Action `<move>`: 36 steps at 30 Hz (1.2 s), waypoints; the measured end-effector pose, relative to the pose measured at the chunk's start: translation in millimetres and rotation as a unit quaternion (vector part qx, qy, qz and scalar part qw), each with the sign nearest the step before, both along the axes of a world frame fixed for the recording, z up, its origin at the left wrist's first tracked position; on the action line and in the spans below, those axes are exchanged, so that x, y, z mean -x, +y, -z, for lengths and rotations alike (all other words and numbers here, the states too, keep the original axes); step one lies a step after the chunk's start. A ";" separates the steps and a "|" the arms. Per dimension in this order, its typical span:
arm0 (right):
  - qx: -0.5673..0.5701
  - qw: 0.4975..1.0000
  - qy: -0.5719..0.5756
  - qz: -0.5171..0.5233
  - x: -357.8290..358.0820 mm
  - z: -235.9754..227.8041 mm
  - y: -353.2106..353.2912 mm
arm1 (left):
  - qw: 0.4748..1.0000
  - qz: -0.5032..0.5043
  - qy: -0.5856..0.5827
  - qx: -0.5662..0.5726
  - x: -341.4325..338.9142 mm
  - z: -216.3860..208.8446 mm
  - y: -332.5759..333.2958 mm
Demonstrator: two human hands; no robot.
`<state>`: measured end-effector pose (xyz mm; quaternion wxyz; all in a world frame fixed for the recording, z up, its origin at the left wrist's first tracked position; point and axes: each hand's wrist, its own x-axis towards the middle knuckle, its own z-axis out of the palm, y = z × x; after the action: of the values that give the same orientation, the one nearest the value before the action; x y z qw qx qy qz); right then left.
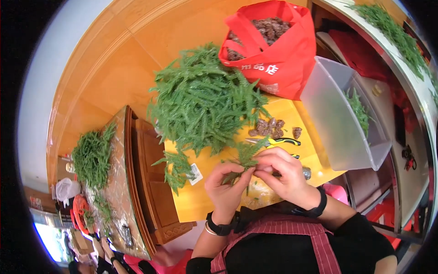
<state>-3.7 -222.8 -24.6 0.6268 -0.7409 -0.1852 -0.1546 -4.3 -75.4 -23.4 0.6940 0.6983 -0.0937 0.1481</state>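
Note:
A small green artificial-looking fern sprig is pinched between the fingertips of both my hands over the yellow tabletop. My left hand is closed at its stem from the left. From the right, my right hand is closed on the same stem, its thumb and forefinger close to the left fingertips. Just beyond my right hand lie pliers with yellow and black handles. Several brown cone-like pieces lie behind them. A large heap of green sprigs covers the far left of the tabletop.
A red bag of brown pieces stands at the back. Right of it, a clear plastic bin holds green sprigs. A loose sprig and white label lie left. Another person's hands are beside the left table.

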 end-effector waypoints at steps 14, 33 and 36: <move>0.167 0.953 -0.037 -0.251 -22.3 -29.0 -22.8 | 0.945 0.265 0.011 -0.192 -4.1 -31.0 44.6; 0.039 0.953 0.076 -0.289 -24.2 -30.5 -12.5 | 0.949 0.281 0.052 -0.132 -2.1 -28.9 51.9; 0.038 0.954 0.058 -0.293 -26.0 -29.2 -11.0 | 0.947 0.288 0.058 -0.128 -2.8 -30.0 52.2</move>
<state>22.3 -233.8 4.6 0.6253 -0.6853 -0.3632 0.0864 -1.5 -23.3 6.7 0.6161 0.7320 -0.2684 -0.1123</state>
